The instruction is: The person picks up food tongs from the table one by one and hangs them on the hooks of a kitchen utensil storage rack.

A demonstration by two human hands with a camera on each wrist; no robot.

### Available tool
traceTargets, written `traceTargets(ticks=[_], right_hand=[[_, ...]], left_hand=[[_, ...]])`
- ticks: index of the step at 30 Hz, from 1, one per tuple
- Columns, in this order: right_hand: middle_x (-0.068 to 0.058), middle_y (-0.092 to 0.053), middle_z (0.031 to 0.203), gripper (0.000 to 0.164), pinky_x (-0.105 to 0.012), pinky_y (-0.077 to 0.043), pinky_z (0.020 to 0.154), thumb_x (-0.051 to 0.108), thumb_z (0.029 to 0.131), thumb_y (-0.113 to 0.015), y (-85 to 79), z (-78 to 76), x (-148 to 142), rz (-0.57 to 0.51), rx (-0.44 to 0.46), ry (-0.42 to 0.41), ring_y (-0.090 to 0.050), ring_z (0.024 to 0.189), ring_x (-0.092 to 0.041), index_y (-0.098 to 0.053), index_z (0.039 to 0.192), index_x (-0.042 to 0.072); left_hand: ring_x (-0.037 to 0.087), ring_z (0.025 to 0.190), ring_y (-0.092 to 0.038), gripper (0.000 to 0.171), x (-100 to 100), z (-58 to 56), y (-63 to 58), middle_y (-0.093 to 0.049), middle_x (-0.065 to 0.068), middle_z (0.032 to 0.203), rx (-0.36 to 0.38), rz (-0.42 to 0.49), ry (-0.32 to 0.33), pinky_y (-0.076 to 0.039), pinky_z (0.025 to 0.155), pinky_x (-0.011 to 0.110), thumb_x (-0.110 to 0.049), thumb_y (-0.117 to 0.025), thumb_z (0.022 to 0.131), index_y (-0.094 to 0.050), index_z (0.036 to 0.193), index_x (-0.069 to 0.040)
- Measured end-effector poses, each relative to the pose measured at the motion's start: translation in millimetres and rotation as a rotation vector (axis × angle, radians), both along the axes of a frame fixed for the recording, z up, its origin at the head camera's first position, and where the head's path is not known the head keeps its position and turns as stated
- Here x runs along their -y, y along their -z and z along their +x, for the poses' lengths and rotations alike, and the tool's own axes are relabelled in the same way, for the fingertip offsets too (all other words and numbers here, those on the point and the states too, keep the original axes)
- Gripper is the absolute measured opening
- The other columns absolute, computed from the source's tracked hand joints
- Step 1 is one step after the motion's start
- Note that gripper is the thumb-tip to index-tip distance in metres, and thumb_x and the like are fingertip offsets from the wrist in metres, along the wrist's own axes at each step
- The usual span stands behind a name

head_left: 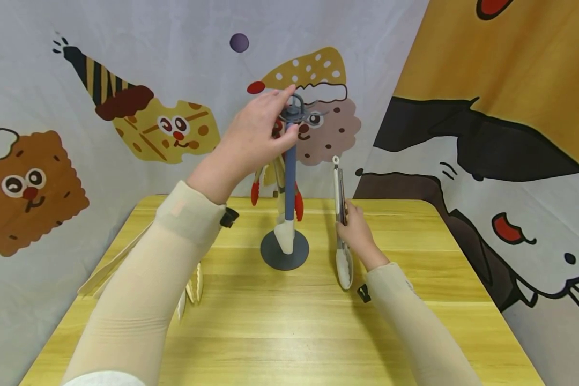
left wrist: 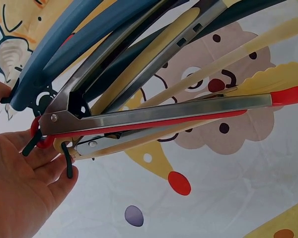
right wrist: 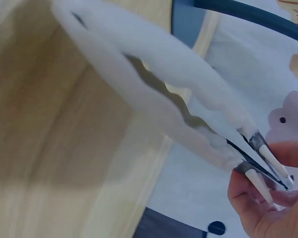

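Note:
My left hand [head_left: 258,128] is at the top of a utensil stand [head_left: 290,177], thumb and fingers gripping its hooked crown. In the left wrist view several tongs hang from the hooks, among them metal tongs with red tips [left wrist: 174,110] and blue tongs [left wrist: 64,54]. The stand's round dark base [head_left: 270,257] rests on the table, with a white tong tip [head_left: 284,238] hanging in front of the pole. To the right of the stand, my right hand [head_left: 359,233] holds metal tongs with white tips [head_left: 344,265] around the middle, tips down. Those white tips [right wrist: 169,54] fill much of the right wrist view.
The wooden table [head_left: 318,332] spans the front. At its left, pale tongs [head_left: 111,268] lie partly under my left forearm, and cream tips [head_left: 199,281] stick out on the forearm's other side. A cloth with cartoon prints [head_left: 173,32] hangs behind the table.

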State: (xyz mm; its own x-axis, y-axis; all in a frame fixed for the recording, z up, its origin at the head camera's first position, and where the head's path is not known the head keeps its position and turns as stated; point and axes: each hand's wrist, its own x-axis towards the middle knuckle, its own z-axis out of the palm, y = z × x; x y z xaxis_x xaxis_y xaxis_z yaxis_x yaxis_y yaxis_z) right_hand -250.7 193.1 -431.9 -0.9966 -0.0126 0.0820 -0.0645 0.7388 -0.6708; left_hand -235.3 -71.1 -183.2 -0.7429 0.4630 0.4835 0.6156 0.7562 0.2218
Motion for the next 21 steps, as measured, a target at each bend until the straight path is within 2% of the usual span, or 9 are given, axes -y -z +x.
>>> traceTargets(ticks=[8,15,21], right_hand=[[-0.019,-0.04,0.126,0.067,-0.035,-0.047,0.065,0.011,0.091,-0.058,-17.2,10.0,8,-0.042,-0.184,-0.02,-0.052,0.082,-0.025,-0.025,0.149,0.011],[-0.014,-0.042,0.122,0.068,-0.032,-0.046,0.064,0.009,0.09,-0.06,-30.6,20.1,16,-0.056,-0.306,-0.017,-0.05,0.085,-0.021,-0.027,0.149,0.011],[-0.014,-0.041,0.122,0.067,-0.032,-0.045,0.065,0.009,0.091,-0.06,-36.4,24.8,19,-0.06,-0.352,-0.021,-0.05,0.085,-0.021,-0.027,0.149,0.013]], left_hand=[[0.017,0.107,-0.046,0.063,0,-0.2,0.1,-0.044,0.002,0.143,-0.007,0.003,-0.003,-0.04,0.095,0.034,-0.039,-0.043,0.095,-0.024,0.151,-0.02],[0.017,0.102,-0.047,0.062,0,-0.7,0.3,-0.045,0.003,0.141,-0.005,0.005,-0.002,-0.041,0.093,0.034,-0.039,-0.043,0.095,-0.024,0.151,-0.021],[0.018,0.117,-0.045,0.063,0,-0.7,1.0,-0.043,0.003,0.145,-0.012,0.003,-0.008,-0.038,0.102,0.036,-0.04,-0.043,0.095,-0.024,0.151,-0.021]])
